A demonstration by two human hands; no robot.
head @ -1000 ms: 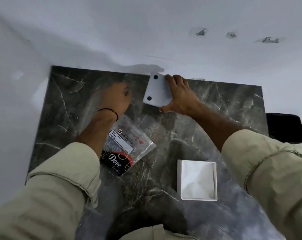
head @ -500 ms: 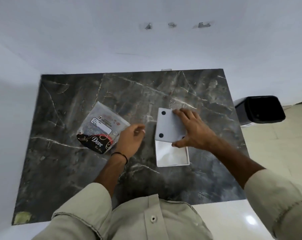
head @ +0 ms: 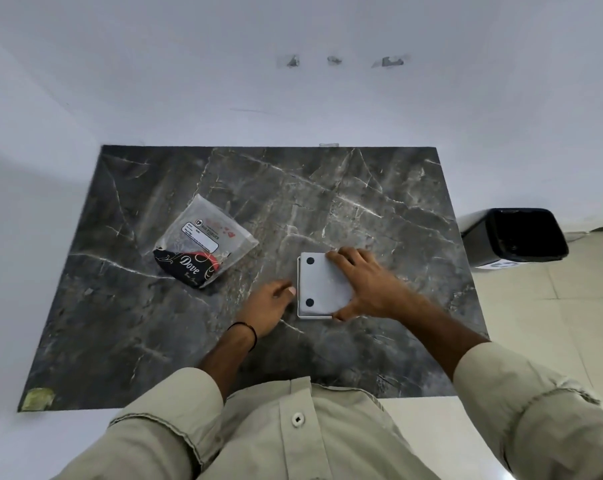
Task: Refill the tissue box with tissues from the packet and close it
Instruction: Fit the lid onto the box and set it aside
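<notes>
A white square tissue box (head: 300, 315) stands on the dark marble table (head: 327, 202), right of centre. Its white cover (head: 319, 285), with two black dots on its left side, lies flat on top of the box. My right hand (head: 369, 284) rests on the cover, fingers over its far edge and thumb at its near edge. My left hand (head: 270, 304) sits just left of the box, its fingertips at the box's left side. The clear tissue packet (head: 203, 242), with a black and red "Dove" print, lies flat on the table to the left, apart from both hands.
A black waste bin (head: 514, 237) stands on the tiled floor off the table's right edge. White walls close the table's far and left sides. A yellowish patch (head: 36, 398) marks the near left corner of the table.
My right hand carried the cover from the table's far edge down onto the open box, which it now covers. My left hand left the packet and came to the box's left side.
</notes>
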